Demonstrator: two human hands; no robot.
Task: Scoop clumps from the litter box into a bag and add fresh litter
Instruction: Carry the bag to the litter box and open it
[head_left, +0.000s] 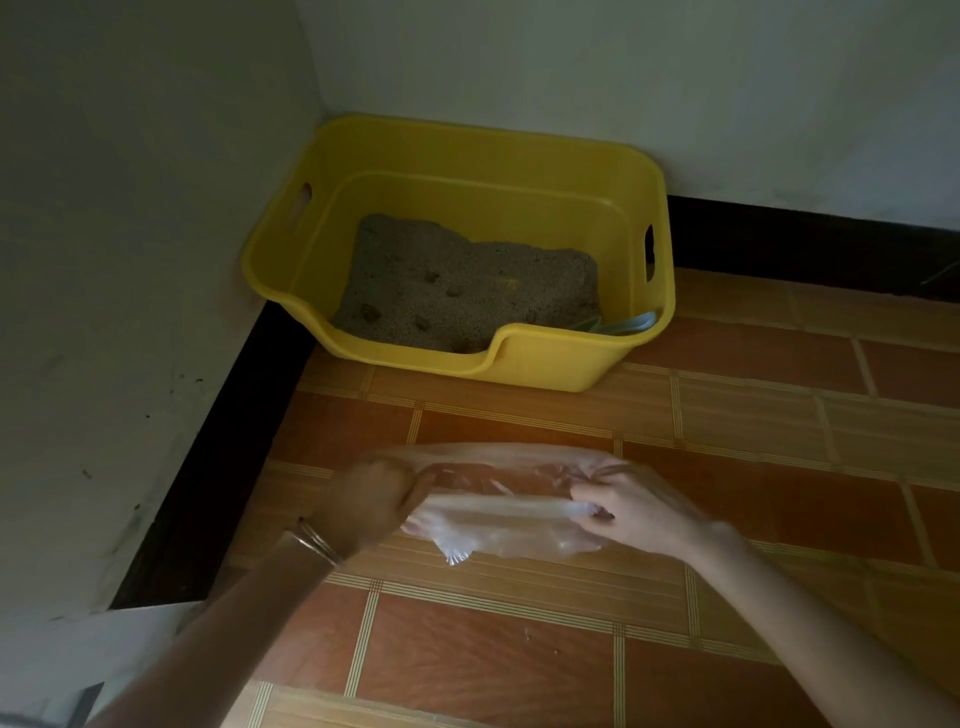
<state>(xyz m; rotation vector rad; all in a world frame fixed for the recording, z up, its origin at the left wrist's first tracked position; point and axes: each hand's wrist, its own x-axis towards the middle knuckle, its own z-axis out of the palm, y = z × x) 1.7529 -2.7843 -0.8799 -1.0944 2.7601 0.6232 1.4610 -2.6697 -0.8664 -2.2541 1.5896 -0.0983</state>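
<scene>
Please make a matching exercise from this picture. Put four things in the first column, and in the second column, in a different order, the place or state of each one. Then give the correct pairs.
Things
1. litter box
2. plastic bag
3. bangles
4. clumps

Places or states
A. on the left wrist
B. yellow, in the corner where the two walls meet
C. lying in the grey litter
D. clear, pulled open between the left hand and the right hand

Pairs: 1-B, 2-D, 3-A, 4-C
</scene>
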